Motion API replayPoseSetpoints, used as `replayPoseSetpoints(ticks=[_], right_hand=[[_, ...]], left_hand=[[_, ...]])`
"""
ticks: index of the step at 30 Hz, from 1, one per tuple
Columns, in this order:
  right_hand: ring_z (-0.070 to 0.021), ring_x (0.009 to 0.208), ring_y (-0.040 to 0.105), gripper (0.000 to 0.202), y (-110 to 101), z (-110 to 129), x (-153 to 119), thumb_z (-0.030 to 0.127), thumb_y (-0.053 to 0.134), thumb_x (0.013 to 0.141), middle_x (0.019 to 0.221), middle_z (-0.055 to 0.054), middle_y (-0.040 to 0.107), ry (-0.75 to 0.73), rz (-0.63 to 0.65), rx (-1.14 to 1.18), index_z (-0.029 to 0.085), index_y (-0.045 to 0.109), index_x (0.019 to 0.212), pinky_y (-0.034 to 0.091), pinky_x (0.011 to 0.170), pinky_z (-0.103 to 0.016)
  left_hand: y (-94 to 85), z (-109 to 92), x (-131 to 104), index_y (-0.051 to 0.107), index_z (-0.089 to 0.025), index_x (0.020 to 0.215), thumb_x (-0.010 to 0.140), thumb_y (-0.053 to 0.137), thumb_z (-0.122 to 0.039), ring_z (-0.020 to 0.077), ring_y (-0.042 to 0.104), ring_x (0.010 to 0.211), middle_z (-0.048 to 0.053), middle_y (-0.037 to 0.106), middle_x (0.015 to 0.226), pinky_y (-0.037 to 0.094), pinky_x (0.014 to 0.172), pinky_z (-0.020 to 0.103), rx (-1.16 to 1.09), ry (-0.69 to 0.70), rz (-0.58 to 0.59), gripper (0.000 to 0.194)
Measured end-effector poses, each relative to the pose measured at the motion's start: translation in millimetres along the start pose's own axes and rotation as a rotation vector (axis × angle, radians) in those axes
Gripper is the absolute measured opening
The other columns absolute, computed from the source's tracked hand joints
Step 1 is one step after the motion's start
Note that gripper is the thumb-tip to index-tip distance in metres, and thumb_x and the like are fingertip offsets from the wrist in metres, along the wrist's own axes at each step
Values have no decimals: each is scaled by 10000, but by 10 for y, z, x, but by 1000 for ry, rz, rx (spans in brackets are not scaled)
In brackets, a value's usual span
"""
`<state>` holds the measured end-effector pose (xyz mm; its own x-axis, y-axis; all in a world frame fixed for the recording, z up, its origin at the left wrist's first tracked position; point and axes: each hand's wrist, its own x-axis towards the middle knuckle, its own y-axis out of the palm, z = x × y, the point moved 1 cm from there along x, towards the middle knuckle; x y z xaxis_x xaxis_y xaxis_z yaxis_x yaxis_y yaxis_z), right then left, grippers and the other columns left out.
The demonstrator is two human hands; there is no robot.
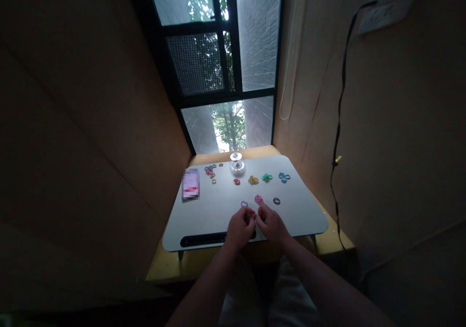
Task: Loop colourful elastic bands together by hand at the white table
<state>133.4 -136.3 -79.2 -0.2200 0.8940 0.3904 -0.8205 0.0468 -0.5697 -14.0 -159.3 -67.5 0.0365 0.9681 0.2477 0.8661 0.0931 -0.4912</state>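
Two hands pinch something small — pink bands beyond.

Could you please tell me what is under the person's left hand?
Under the left hand is the white table; a dark strip near its front edge passes below the hand, showing on both sides. Whatever the hand covers directly beneath cannot be seen.

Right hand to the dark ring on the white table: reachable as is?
Likely yes: the dark ring lies just beyond the right hand, nothing visible between them, though that hand looks busy at a small yellowish item.
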Motion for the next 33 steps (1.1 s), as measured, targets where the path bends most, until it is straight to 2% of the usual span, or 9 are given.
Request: replayPoseSetpoints(ticks=[12,15,18,24,33], right_hand=[[-145,587,522,145,-18,11,-4,291,502,892,642,32,549,2,-1,86,229,485,762,385,581,-253],[-151,597,549,70,-17,1,-7,266,517,877,671,34,574,13,-8,141,220,548,919,409,596,-251],[-155,614,566,202,-18,-2,-5,221,509,859,695,26,612,5,15,170,208,591,1043,425,615,-252],[-162,711,596,155,-27,25,10,173,479,845,758,-5,659,-49,35,152,208,624,805,440,682,-252],[-148,641,559,130,11,-12,7,223,502,865,692,8,616,-24,17,102,209,577,761,411,625,-240]], left_hand=[[-16,-49,-3,624,-198,882,865,563,-284,125,542,623,-27,617,709,390,607,233,-20,10,-2,106],[-10,-32,0,615,-199,862,876,564,-305,129,544,625,-28,612,703,391,613,237,-24,-7,-2,119],[-2,-2,4,599,-201,858,873,571,-299,127,531,609,-39,588,680,376,599,237,-14,-17,-12,104],[7,32,11,598,-203,831,870,587,-332,135,549,625,-32,607,686,371,605,243,12,-43,-35,135],[-6,6,1,633,-204,867,906,545,-351,145,601,662,-12,668,732,414,636,247,-43,-16,-29,176]])
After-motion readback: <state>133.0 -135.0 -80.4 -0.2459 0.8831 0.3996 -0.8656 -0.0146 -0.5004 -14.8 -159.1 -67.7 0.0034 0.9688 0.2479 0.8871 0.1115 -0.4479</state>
